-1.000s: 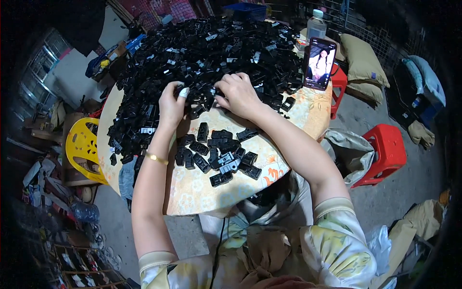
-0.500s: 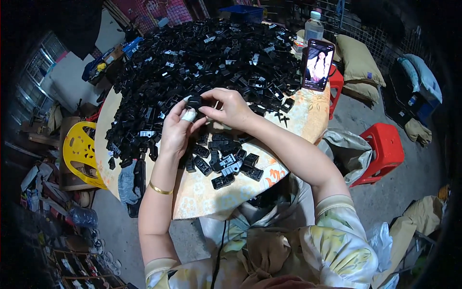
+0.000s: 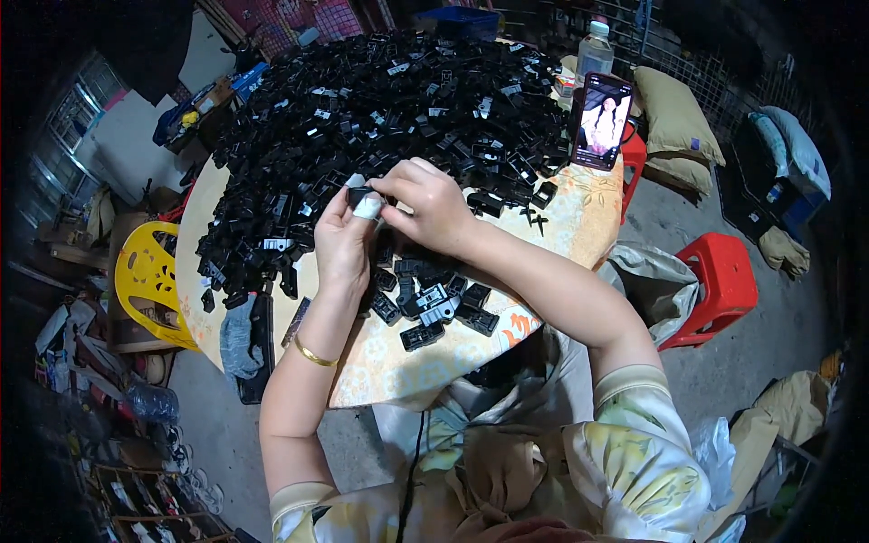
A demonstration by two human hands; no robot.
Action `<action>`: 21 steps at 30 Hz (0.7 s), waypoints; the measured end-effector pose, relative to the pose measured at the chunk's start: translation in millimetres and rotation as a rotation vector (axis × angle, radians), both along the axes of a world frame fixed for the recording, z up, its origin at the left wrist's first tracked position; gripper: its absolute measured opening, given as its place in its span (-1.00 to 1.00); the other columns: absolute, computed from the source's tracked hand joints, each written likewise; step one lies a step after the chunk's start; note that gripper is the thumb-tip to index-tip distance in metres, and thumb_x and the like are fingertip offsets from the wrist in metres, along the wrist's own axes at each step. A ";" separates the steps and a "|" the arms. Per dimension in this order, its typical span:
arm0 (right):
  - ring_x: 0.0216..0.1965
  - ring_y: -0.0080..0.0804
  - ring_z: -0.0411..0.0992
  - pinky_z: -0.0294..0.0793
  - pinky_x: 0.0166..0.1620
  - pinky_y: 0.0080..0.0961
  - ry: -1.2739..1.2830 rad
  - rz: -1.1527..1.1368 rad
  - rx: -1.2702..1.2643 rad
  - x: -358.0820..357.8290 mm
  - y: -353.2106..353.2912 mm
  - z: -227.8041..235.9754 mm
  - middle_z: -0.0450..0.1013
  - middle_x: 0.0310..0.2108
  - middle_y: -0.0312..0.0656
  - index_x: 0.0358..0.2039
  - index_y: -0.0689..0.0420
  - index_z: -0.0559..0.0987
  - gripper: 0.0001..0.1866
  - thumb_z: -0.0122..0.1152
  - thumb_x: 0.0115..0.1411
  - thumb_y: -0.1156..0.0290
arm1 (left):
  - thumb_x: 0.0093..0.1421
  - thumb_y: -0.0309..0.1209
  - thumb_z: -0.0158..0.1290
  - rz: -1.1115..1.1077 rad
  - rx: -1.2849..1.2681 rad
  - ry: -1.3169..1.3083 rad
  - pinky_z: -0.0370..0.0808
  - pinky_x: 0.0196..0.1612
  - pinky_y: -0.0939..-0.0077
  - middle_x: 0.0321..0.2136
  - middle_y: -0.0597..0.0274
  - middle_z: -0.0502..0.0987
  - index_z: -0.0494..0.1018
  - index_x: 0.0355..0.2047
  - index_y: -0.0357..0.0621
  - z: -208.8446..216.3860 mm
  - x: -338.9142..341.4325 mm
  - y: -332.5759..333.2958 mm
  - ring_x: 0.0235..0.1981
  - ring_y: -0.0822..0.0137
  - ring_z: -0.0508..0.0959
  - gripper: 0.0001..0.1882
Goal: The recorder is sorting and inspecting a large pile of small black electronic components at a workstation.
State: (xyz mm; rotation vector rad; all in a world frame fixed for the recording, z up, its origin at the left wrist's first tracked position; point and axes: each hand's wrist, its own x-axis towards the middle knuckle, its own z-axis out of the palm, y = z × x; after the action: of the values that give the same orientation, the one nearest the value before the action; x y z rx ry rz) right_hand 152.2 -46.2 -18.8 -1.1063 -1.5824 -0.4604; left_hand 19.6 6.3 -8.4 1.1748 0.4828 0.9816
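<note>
Between both hands, over the near side of the pile, is a small black plastic part [image 3: 361,195]. My left hand [image 3: 347,237] pinches it; white coverings wrap the thumb and a fingertip. My right hand [image 3: 427,204] has its fingers bent against the same part from the right, partly hiding it. Beyond the hands spreads a large heap of black plastic parts [image 3: 389,118]. Closer to me, several black pieces form a small cluster [image 3: 407,290], with a part bearing a light grey face [image 3: 437,305] on top.
A lit phone [image 3: 601,122] and a clear bottle [image 3: 595,52] stand at the round table's [image 3: 371,376] right edge. A red stool [image 3: 720,285], an open sack [image 3: 647,281] and a yellow chair [image 3: 149,290] flank the table. Grey cloth [image 3: 239,344] lies by its left edge.
My left hand has turned more upright and shifted slightly right, tilting the black part. The right hand's fingers have moved slightly on it. Both hands still hold it.
</note>
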 end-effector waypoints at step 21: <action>-0.18 -0.22 0.36 0.38 -0.13 -0.35 -0.341 0.297 -0.433 20.1 21.8 -23.2 0.47 -0.23 -0.23 -0.27 0.06 0.57 -0.77 0.17 0.00 0.40 | -0.01 -0.37 0.11 -0.386 1.246 0.835 0.42 -0.16 0.36 -0.27 0.03 0.49 0.39 -0.08 -0.18 29.5 -67.1 -40.6 -0.24 0.11 0.49 -0.56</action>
State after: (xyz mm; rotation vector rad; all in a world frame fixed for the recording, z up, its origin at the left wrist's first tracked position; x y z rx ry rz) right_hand 172.2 -24.4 -42.0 -1.1211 -2.1803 -0.1073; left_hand -47.5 -34.3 21.1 2.7192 0.2173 0.3266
